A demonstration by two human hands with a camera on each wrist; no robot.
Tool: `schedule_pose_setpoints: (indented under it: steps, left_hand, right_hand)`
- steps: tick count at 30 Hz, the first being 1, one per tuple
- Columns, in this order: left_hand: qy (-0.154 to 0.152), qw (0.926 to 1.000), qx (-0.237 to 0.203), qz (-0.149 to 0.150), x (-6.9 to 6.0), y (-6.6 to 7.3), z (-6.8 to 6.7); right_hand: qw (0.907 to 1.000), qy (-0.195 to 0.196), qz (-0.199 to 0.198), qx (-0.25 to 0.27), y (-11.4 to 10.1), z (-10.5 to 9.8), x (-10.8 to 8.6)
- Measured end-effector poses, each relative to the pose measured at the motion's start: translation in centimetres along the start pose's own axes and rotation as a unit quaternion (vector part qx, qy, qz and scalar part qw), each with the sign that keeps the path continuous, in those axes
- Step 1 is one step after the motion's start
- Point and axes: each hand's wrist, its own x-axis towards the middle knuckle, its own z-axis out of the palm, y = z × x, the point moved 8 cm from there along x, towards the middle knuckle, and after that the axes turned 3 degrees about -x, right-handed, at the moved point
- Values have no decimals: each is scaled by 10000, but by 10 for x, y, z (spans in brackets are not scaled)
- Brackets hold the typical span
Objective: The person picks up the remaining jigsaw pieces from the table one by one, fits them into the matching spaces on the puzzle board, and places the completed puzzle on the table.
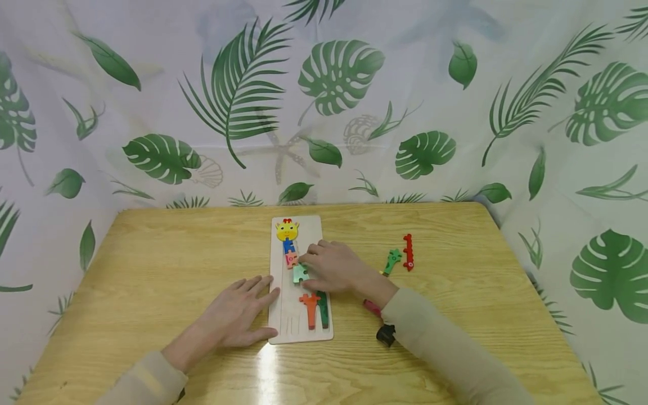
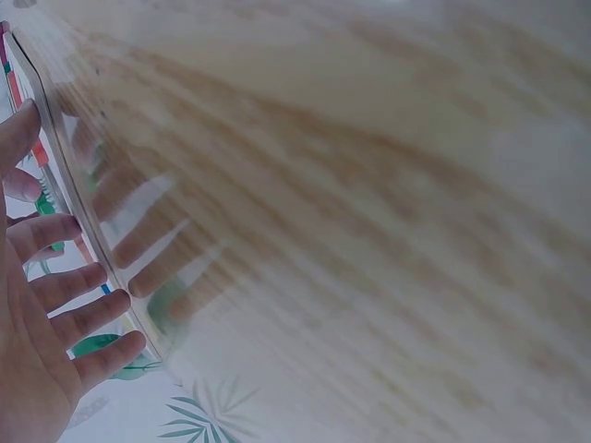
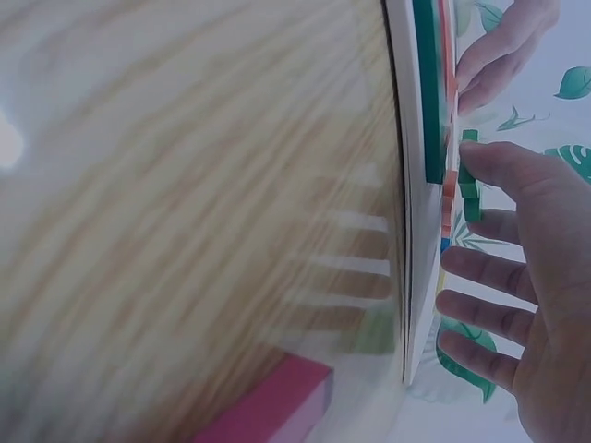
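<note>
A pale puzzle board (image 1: 288, 332) lies on the table, holding a yellow giraffe head (image 1: 287, 230), a blue piece (image 1: 288, 246), a pink piece (image 1: 291, 259), an orange piece (image 1: 311, 312) and a dark green piece (image 1: 323, 312). My right hand (image 1: 336, 266) is over the board, pinching a light green piece (image 1: 300, 274) below the pink one. The right wrist view shows that green piece (image 3: 470, 175) between thumb and index finger of the right hand (image 3: 554, 268). With spread fingers, my left hand (image 1: 230, 315) touches the board's left edge; the left wrist view also shows this hand (image 2: 46, 305).
Right of the board lie a green piece (image 1: 392, 260) and a red piece (image 1: 409, 253). Partly under the right forearm is a dark pink piece (image 1: 372, 307), with a black object (image 1: 386, 336) by the sleeve. A leaf-patterned cloth (image 1: 324, 129) stands behind the table (image 1: 177, 242).
</note>
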Motion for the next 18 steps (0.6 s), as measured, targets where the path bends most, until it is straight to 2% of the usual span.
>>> schedule_pose_setpoints:
  steps: [18]
  left_hand:
    - [72,9999,119,9,1,1,0]
  right_hand:
    - [9999,126,-49,-31,-3,5,8]
